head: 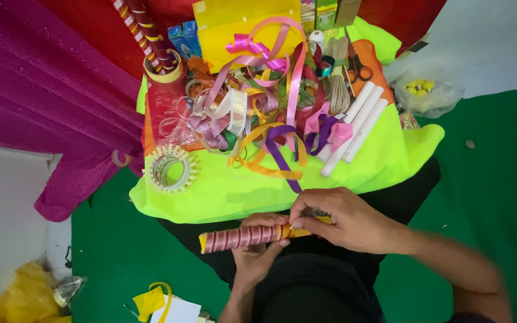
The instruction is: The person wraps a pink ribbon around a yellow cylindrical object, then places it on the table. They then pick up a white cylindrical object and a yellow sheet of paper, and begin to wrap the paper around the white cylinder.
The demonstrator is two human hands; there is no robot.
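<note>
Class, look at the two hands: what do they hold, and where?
A ribbon-wrapped stick: left hand under its middle, right hand pinching its right end.

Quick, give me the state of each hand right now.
Left hand: closed around the ribbon-wrapped stick, gripping it from below.
Right hand: fingers pinched on the stick's yellow end, holding it.

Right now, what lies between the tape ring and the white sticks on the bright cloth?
In the head view, tangled ribbons, orange and purple, lie between the tape ring and the white sticks.
</note>
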